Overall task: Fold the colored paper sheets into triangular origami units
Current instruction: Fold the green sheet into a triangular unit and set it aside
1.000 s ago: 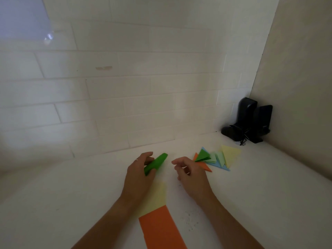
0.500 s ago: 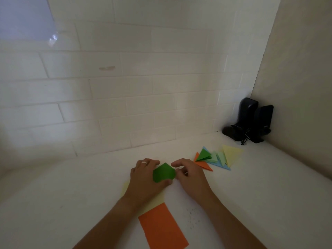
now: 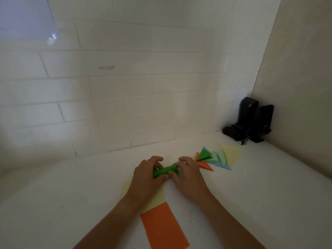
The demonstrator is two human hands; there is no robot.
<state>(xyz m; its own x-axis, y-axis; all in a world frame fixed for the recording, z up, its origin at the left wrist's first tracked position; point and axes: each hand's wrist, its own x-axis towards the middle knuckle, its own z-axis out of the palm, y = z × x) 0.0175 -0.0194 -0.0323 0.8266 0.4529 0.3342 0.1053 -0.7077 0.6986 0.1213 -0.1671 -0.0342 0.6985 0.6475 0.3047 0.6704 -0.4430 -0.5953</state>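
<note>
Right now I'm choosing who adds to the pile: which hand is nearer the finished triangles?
Right. The right hand sits just left of the finished triangles; the left hand is farther left, across the green paper.

Both forearms reach in from the near edge and converge at centre, left hand [image 3: 146, 174] palm-down with fingers curled and a ring on one finger, right hand [image 3: 188, 176] palm-down just right of it, thumb tips nearly touching, both pinching the same green paper [image 3: 164, 171].

Green paper [image 3: 164, 171] between both hands [image 3: 171, 174] on white counter [image 3: 269, 186]
</note>
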